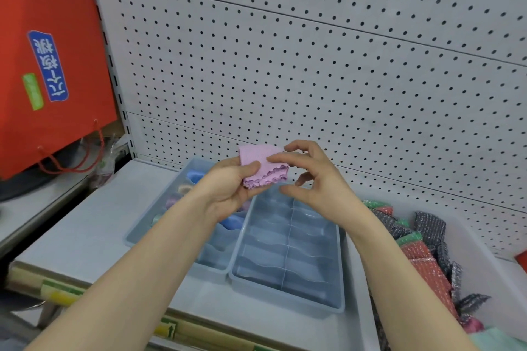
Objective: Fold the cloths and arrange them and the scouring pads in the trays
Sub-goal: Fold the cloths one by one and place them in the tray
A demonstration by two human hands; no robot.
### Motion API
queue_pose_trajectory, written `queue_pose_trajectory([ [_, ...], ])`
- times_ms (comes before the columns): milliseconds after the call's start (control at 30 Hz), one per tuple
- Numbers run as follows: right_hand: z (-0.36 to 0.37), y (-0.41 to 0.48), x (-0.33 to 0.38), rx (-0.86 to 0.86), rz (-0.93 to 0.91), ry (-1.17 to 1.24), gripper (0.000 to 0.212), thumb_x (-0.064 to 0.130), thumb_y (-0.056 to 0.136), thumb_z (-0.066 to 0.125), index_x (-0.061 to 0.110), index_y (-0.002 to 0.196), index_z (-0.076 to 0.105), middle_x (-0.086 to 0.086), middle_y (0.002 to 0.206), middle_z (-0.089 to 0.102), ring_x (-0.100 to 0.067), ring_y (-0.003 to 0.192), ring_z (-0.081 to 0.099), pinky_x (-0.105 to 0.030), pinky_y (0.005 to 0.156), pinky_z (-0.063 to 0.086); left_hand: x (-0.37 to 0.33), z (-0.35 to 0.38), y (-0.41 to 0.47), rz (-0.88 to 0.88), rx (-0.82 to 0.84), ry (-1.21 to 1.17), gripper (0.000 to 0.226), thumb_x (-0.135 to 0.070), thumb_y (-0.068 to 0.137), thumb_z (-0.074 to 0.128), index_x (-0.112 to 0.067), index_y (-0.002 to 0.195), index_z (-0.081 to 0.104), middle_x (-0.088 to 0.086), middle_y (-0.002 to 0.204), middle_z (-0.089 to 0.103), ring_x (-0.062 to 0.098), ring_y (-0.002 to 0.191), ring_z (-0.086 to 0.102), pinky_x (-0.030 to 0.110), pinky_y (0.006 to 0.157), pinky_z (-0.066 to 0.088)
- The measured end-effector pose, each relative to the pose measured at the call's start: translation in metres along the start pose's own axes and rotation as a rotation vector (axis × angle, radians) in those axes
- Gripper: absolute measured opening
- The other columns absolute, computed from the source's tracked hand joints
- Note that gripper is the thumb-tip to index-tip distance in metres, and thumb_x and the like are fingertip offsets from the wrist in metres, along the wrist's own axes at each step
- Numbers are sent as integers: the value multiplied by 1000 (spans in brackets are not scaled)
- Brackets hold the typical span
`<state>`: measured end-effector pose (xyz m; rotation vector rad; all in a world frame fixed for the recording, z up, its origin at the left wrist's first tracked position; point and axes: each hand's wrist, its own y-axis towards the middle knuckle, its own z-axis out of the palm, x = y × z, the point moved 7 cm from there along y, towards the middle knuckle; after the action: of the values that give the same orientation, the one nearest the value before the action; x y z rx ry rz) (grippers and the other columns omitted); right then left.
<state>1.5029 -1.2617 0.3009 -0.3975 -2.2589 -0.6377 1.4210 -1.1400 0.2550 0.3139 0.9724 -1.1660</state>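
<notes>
Pink cloth [263, 164], folded small, is hovering above the far end of two blue-grey trays [285, 295] on the counter [85, 225]. The left hand [228, 188] is pinching it under the thumb, while the right hand [316, 182], fingers loose, is touching its right edge.

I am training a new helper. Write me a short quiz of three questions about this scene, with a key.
1. True or false: the left hand grips the folded pink cloth.
2. Of the left tray and the right tray, which holds rolled cloths? A) left B) right
3. What lies in the white bin at the right?
Key: 1. true. 2. A. 3. scouring pads.
</notes>
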Motion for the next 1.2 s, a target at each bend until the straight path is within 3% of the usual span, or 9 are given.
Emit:
queue_pose_trajectory([
  [100,-1,3,3,-92,-34,-5,33,10,83,75,32,108,73,5,124,47,-6,108,53,-21,79,48,-2,3,0,-14,21,-7,28,3,97,47,8,123,57,18,98,71,21,76,72,27,62,60],
  [267,-3,7,-1,-123,63,191,17,15,89,70,31,92,76,2,114,56,-8,94,58,-23,72,49,-7,0,0,85,53,42,42,14,90,50,1,130,53,22,117,68,30,98,69,39,91,55],
  [433,-4,7,-7,-235,174,404,3,9,83,76,12,82,76,-1,88,73,-7,71,60,-23,61,49,-2,3,-3,137,72,166,46,24,86,44,7,127,54,22,118,67,26,97,69,35,89,56],
  [533,-4,7,-11,-281,208,414,12,13,80,79,5,81,69,1,74,69,-8,62,55,-21,56,45,1,4,-6,127,79,237,37,18,88,48,8,123,58,18,120,68,27,109,67,34,89,57],
  [733,0,4,-13,-321,205,415,23,10,80,79,15,74,57,14,58,53,-8,54,43,-21,50,38,10,-3,-8,40,82,161,30,-5,99,42,3,121,61,18,115,69,24,109,65,35,91,57],
  [867,7,-3,-15,-345,225,395,19,15,81,79,18,92,64,4,83,65,-16,63,55,-28,53,46,14,-10,-7,38,37,21,27,-9,100,47,1,121,61,13,103,74,20,93,72,35,88,57],
  [967,9,-10,-16,-367,185,415,31,13,81,78,21,106,63,1,108,65,-16,75,65,-28,72,56,16,-14,-6,32,-5,-91,27,-6,101,45,1,123,58,13,97,74,19,82,74,33,78,61],
  [1067,13,-12,-13,-328,114,439,25,2,81,75,17,100,68,-6,108,68,-19,89,68,-29,85,55,16,-16,-6,24,-32,-152,24,-7,102,43,-1,121,56,11,90,74,18,72,73,31,64,61],
  [1200,16,-12,-7,-305,0,307,19,-4,83,72,12,95,74,-8,103,70,-22,98,67,-37,89,55,14,-16,-6,33,-39,-130,31,-5,99,46,8,127,53,16,100,72,20,76,73,34,79,58],
])
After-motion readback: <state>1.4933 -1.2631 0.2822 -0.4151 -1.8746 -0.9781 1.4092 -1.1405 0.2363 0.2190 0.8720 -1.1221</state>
